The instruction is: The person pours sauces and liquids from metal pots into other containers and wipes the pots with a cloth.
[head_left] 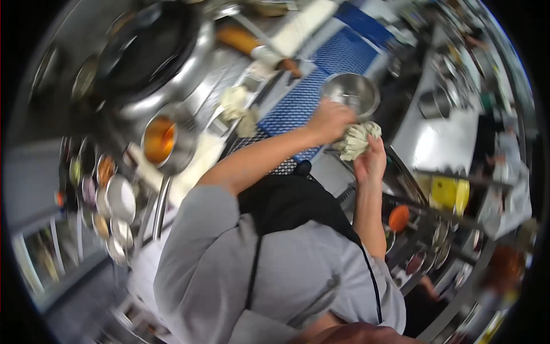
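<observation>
My left hand [332,120] is closed at the near rim of a round metal bowl [362,92], its fingers blurred and partly hidden. A crumpled pale cloth [358,140] with greenish streaks is in my right hand [371,159], just below the bowl. The cloth lies close to my left fingers; whether they touch it is unclear. Beneath the bowl and my left forearm is a blue textured mat [298,100].
On the left stand a large dark wok [152,51] and a metal pan [157,140] with orange liquid, its handle pointing towards me. Another pale cloth [235,103] lies beside the mat. Several small bowls [120,198] sit at far left. A steel counter [438,140] is on the right.
</observation>
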`<state>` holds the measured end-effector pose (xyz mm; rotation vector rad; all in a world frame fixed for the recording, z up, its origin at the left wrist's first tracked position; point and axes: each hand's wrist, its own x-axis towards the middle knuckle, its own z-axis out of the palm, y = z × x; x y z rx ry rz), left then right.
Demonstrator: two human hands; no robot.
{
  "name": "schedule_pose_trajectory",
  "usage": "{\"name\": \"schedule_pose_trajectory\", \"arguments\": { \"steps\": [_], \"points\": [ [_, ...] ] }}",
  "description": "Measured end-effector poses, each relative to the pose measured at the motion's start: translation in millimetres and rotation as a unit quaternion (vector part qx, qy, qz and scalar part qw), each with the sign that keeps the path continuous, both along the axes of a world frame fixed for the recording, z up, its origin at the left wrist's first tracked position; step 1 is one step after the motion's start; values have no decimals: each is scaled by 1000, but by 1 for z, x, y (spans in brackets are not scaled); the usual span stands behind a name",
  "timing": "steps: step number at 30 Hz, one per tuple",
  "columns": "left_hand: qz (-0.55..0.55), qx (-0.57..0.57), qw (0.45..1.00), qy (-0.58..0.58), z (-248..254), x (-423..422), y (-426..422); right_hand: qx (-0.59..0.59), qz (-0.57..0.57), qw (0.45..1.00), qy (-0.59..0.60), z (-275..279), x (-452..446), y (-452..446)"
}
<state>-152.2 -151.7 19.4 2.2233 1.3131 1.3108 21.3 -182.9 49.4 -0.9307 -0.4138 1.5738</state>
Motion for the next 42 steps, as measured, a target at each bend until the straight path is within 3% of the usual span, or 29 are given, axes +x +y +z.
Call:
{"name": "schedule_pose_trajectory", "arguments": {
  "steps": [4, 5, 6, 7, 8, 10, 13, 16, 17, 18, 20, 21, 23, 24, 25, 26, 27, 28, 29, 30, 31, 32, 33, 34, 35, 36, 37, 40, 42],
  "points": [
    [-65, 80, 990, 99, 0, -23, -9, 137, -63, 971, -185, 46, 25, -7],
    [-91, 84, 983, 135, 5, -25, -10, 158, -24, 929, -334, 51, 31, -11],
    [-119, 99, 977, 145, 12, -24, -10, 171, 18, 863, -476, 55, 35, -14],
    [-144, 116, 971, 150, 19, -28, -10, 339, 18, 698, -630, 57, 24, -13],
    [-168, 131, 964, 157, 27, -27, -9, 460, 72, 540, -701, 68, 22, -8],
    [-192, 138, 957, 166, 43, -29, -6, 432, 205, 449, -755, 65, 14, -12],
    [-155, 161, 965, 138, 52, -34, -4, 384, 210, 528, -728, 42, 12, -7],
    [-18, -50, 989, -135, 44, -21, -17, 209, 155, 784, -563, 22, -5, -7],
    [-44, -116, 975, -184, 11, -24, -14, 223, 131, 868, -424, 7, -9, -1],
    [-119, -238, 896, -357, -1, -22, -23, 171, 126, 923, -320, 15, -17, 1],
    [-184, -281, 838, -430, 8, -25, -48, 54, 115, 987, -100, 43, -32, 1],
    [-175, -248, 848, -434, 4, -28, -51, 28, 169, 982, -82, 49, -28, 4],
    [-197, -274, 799, -497, -2, -34, -54, 27, 239, 968, -66, 60, -32, 3],
    [-206, -284, 773, -528, -2, -36, -57, 26, 276, 959, -58, 63, -35, 1],
    [-222, -316, 712, -587, -3, -35, -56, 32, 277, 951, -135, 48, -39, -7],
    [-199, -361, 649, -639, -2, -32, -60, 170, 368, 866, -293, 42, -40, -14],
    [-216, -409, 575, -675, 9, -35, -61, 323, 407, 789, -330, 43, -50, -19],
    [-194, -436, 579, -661, 19, -38, -60, 366, 420, 703, -442, 43, -46, -18],
    [-132, -468, 563, -668, 30, -38, -63, 309, 436, 705, -466, 54, -49, -21],
    [-100, -450, 589, -664, 32, -34, -64, 249, 419, 785, -382, 41, -50, -21],
    [-47, -386, 651, -652, 31, -27, -70, 248, 356, 823, -366, 39, -50, -18],
    [5, -326, 705, -630, 31, -21, -76, 235, 367, 833, -342, 39, -51, -12],
    [25, -249, 796, -551, 24, -21, -80, 251, 315, 854, -330, 37, -59, -11],
    [43, -178, 870, -457, 17, -20, -84, 270, 290, 835, -381, 45, -72, -16],
    [90, -157, 907, -380, 18, -19, -89, 282, 322, 802, -417, 46, -83, -17],
    [76, -230, 889, -389, 28, -25, -95, 291, 344, 768, -455, 45, -94, -21],
    [91, -227, 880, -407, 28, -32, -97, 338, 357, 725, -483, 45, -104, -22],
    [85, -259, 854, -443, 19, -61, -89, 482, 437, 443, -617, 36, -113, -18],
    [33, -327, 813, -480, 15, -90, -88, 500, 427, 423, -624, 54, -121, -45]
  ]
}}
